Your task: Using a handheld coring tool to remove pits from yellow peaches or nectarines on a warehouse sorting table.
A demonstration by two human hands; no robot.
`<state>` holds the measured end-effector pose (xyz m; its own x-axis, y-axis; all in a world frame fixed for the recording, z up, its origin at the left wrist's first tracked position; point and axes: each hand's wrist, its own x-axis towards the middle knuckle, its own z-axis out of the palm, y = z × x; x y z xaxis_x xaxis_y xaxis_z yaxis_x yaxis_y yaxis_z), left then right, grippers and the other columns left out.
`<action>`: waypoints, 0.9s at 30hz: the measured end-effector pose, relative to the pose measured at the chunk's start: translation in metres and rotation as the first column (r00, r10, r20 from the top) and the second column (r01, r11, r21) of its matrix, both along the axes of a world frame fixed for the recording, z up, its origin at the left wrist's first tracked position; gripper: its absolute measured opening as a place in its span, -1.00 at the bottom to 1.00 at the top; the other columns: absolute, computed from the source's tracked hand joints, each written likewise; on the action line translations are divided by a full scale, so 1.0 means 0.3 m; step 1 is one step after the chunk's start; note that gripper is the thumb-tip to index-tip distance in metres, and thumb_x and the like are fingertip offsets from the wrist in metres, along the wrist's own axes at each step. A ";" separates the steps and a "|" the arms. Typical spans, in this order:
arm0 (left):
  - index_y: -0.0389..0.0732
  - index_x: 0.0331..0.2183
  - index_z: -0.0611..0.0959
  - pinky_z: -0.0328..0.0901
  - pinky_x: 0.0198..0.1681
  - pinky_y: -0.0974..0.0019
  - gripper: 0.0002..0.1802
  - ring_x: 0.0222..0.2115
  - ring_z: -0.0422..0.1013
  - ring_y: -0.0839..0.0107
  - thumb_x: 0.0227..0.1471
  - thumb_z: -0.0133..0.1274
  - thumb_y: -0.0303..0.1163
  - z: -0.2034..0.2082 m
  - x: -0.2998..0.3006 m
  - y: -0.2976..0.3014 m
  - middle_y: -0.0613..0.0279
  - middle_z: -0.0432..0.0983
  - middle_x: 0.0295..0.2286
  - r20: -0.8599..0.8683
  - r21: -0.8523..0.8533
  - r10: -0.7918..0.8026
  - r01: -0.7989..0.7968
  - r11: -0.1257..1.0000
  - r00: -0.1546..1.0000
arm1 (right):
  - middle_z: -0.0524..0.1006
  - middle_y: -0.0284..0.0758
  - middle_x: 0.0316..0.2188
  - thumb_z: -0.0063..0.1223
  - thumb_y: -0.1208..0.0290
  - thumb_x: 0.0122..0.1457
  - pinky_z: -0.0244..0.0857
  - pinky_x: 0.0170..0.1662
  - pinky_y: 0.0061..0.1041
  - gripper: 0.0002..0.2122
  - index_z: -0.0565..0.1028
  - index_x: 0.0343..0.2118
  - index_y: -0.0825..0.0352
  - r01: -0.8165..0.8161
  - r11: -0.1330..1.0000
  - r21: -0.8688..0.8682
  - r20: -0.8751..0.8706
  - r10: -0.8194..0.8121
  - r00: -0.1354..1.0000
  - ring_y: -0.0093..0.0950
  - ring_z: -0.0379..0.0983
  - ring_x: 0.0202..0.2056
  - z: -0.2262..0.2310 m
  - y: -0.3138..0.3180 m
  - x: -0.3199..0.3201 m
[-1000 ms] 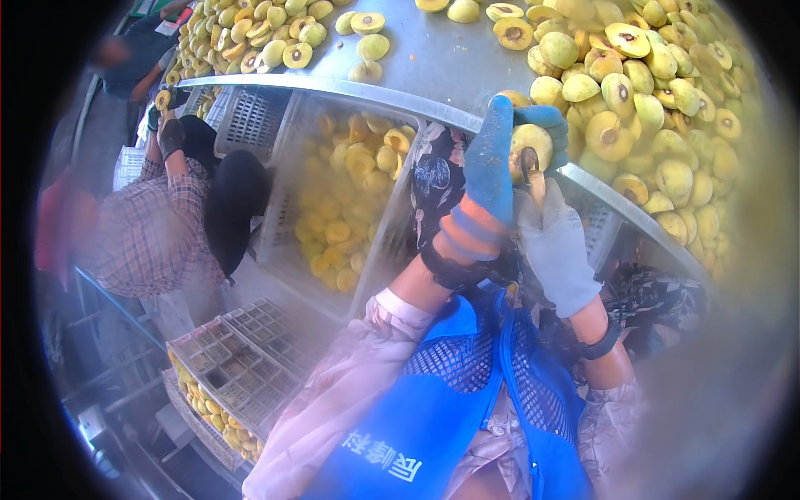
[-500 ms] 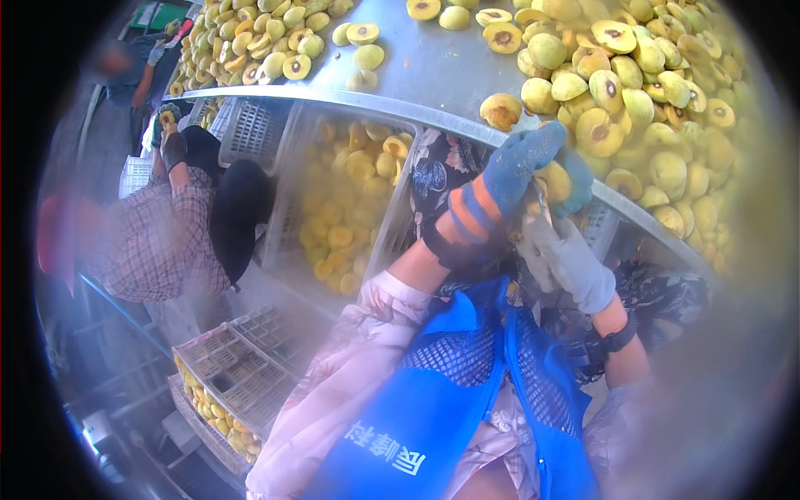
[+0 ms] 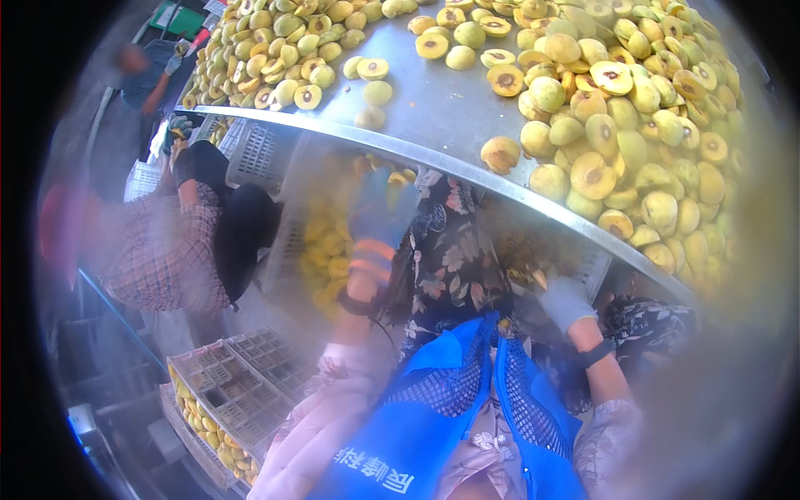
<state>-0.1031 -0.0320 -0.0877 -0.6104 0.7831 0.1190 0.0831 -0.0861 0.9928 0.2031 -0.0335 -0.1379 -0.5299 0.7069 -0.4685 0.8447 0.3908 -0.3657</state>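
My left hand [image 3: 379,208], in a blue-grey glove with orange bands at the wrist, is over the crate [image 3: 287,218] of yellow peach-like fruit halves [image 3: 321,242]. Haze and motion smear its fingers, so whether it holds fruit is unclear. Under the table's edge is my right hand [image 3: 568,302], in a pale glove. Its fingers are curled, and a small tan tip shows at them; what this belongs to cannot be made out. Beside that hand stands a light basket [image 3: 593,271] with brownish bits inside.
Heaps of halved fruit [image 3: 600,125] lie on the metal table [image 3: 425,108], whose raised rim [image 3: 467,173] curves across in front of me. To the left a person in a checked shirt [image 3: 167,250] sits working. Stacked crates [image 3: 242,375] stand at lower left; another person [image 3: 150,75] is farther back.
My hands have parted from around a fruit piece at the table rim. The left moved left and down over the crate; the right dropped lower, beside the basket.
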 end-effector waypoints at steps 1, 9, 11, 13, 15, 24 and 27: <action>-0.23 -0.25 0.53 0.28 -0.19 0.18 -0.68 -0.28 0.40 0.13 -0.04 0.01 -0.24 0.056 -0.010 0.037 0.03 0.48 -0.29 -0.273 0.013 0.010 -0.007 1.000 0.962 | 0.51 -0.05 -0.31 -0.12 0.10 0.13 0.33 -0.30 -0.18 -0.61 0.39 -0.11 0.29 -0.002 1.000 0.008 -0.009 0.002 1.000 -0.11 0.49 -0.34 -0.058 -0.014 0.005; -0.19 -0.25 0.53 0.34 -0.30 0.13 -0.69 -0.29 0.44 0.14 -0.06 0.09 -0.25 0.177 0.083 0.718 0.14 0.51 -0.29 -0.674 -0.690 -0.606 -0.066 0.721 0.423 | 0.52 -0.04 -0.33 -0.24 0.01 0.17 0.32 -0.29 -0.16 -0.56 0.39 -0.12 0.29 -0.096 0.995 0.019 -0.077 0.097 0.992 -0.11 0.48 -0.33 -0.098 -0.037 -0.033; -0.18 -0.26 0.53 0.35 -0.31 0.13 -0.71 -0.29 0.44 0.18 -0.06 0.09 -0.27 0.077 0.053 0.809 0.16 0.50 -0.31 -0.592 -0.777 -0.682 -0.078 0.625 0.430 | 0.51 -0.05 -0.36 -0.24 0.01 0.17 0.31 -0.29 -0.15 -0.56 0.39 -0.13 0.31 -0.062 0.994 -0.084 -0.167 0.048 0.985 -0.10 0.47 -0.34 0.000 -0.043 -0.096; -0.18 -0.27 0.53 0.36 -0.32 0.14 -0.72 -0.29 0.45 0.22 -0.06 0.09 -0.29 0.006 0.061 0.855 0.19 0.50 -0.32 -0.505 -0.799 -0.700 0.034 0.601 0.505 | 0.51 -0.06 -0.38 -0.24 0.00 0.17 0.30 -0.29 -0.14 -0.55 0.39 -0.13 0.33 0.006 0.983 -0.186 -0.218 -0.047 0.975 -0.09 0.46 -0.36 0.057 -0.058 -0.103; -0.18 -0.28 0.53 0.36 -0.33 0.15 -0.74 -0.29 0.45 0.26 -0.06 0.10 -0.31 -0.043 0.019 0.856 0.22 0.50 -0.34 -0.197 -0.671 -0.628 0.363 0.646 0.753 | 0.50 -0.09 -0.41 -0.17 0.12 0.18 0.32 -0.35 -0.17 -0.63 0.38 -0.13 0.32 0.060 0.989 -0.136 -0.292 -0.097 0.952 -0.12 0.46 -0.40 0.075 -0.069 -0.105; -0.23 -0.22 0.45 0.29 -0.17 0.39 -0.79 -0.24 0.40 0.42 0.04 -0.01 -0.43 0.262 0.140 0.293 0.28 0.41 -0.38 -0.669 0.146 -0.147 0.323 0.935 0.729 | 0.39 -0.08 -0.51 -0.01 0.33 0.13 0.26 -0.52 -0.23 -0.71 0.36 -0.11 0.32 0.183 0.912 0.367 -0.516 0.036 0.856 -0.12 0.39 -0.56 0.406 0.174 -0.268; -0.24 -0.26 0.40 0.28 -0.18 0.41 -0.83 -0.30 0.39 0.44 0.07 -0.04 -0.42 0.223 0.178 0.238 0.27 0.40 -0.39 -0.170 0.213 -0.355 0.386 0.898 0.919 | 0.39 -0.06 -0.58 -0.04 0.30 0.16 0.21 -0.50 -0.18 -0.76 0.37 -0.20 0.34 0.130 0.815 0.565 -0.433 0.159 0.887 -0.07 0.37 -0.54 0.428 0.168 -0.325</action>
